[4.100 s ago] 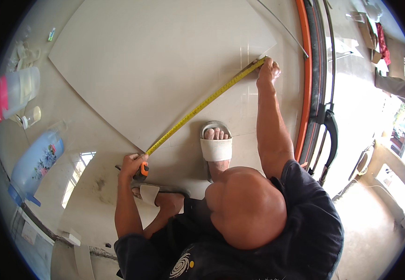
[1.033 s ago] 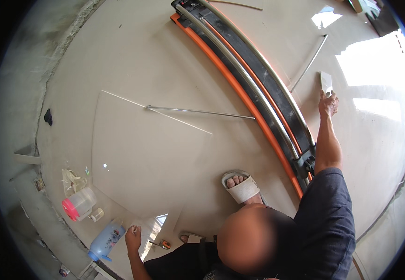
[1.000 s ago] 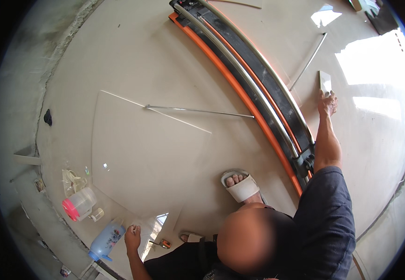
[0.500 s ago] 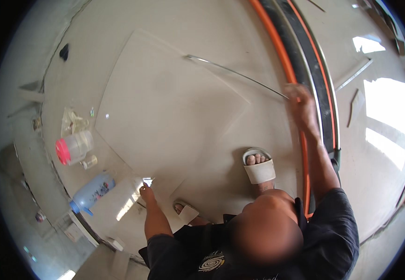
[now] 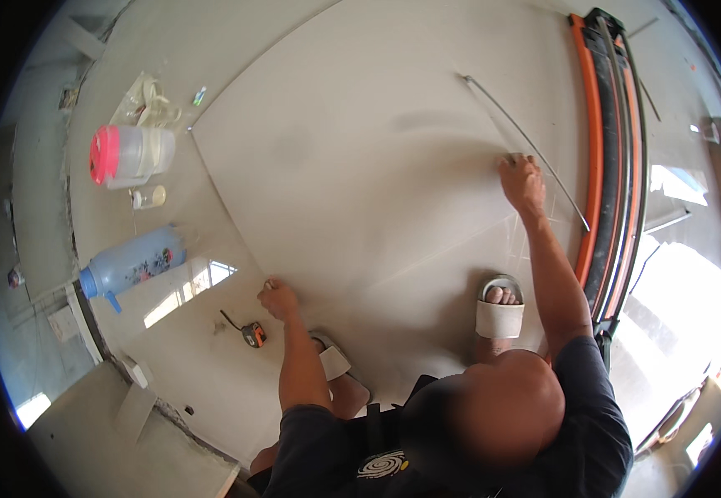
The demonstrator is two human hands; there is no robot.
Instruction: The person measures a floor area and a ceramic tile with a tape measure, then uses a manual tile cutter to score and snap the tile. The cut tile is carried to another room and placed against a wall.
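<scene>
A large beige tile (image 5: 335,166) lies before me, its left edge running down toward my left hand (image 5: 278,300). That hand is closed, fingers curled at the tile's near-left corner; what they pinch is too small to make out. Farther right, my right hand (image 5: 523,184) reaches over toward the tile's right side. Its fingers are bent inward around something dark at the fingertips, which I cannot identify. Just beyond the right hand, a thin metal rod (image 5: 526,141) slants down to the orange rail of a long tile cutter (image 5: 593,166).
A tape measure (image 5: 253,334) sits on the floor left of my left hand. Along the left stand a blue bottle (image 5: 140,259), a clear jug with a pink lid (image 5: 132,155), a small jar (image 5: 149,197) and a plastic bag (image 5: 140,98). My sandalled foot (image 5: 500,311) is near the cutter.
My right hand has moved off the cutter's rail, leftward over the tile, away from the rod. The view has shifted. The tape measure now shows beside my left hand.
</scene>
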